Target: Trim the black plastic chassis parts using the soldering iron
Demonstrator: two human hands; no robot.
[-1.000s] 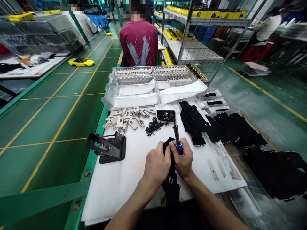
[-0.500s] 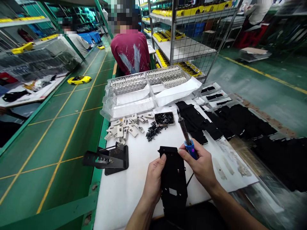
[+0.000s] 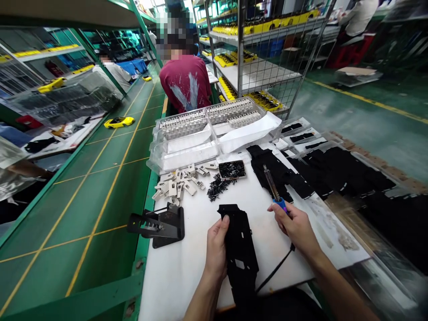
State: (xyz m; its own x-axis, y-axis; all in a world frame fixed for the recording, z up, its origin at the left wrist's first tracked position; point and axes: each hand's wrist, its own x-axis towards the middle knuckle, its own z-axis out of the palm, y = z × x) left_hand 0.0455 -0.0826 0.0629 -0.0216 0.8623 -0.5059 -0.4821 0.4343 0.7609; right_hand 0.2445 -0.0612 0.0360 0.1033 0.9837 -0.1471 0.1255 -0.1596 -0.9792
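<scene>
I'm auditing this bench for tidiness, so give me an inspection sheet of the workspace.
Surface: white sheet, grubby marks toward its right side.
Job's things: black panel with cutouts; blue-handled tool, metal shaft pointing up and away.
Clutter: loose pale parts in a jumble; black bits spilled beside their small box; black stand at the left edge.
Hands: left hand holds the panel; right hand grips the tool.
Cables: one black cable, slanting from near the right hand toward the panel; far end not visible.
Surroundings: seated person in red ahead; yellow car body on the green lane.
Liquid spills: nothing seen.
</scene>
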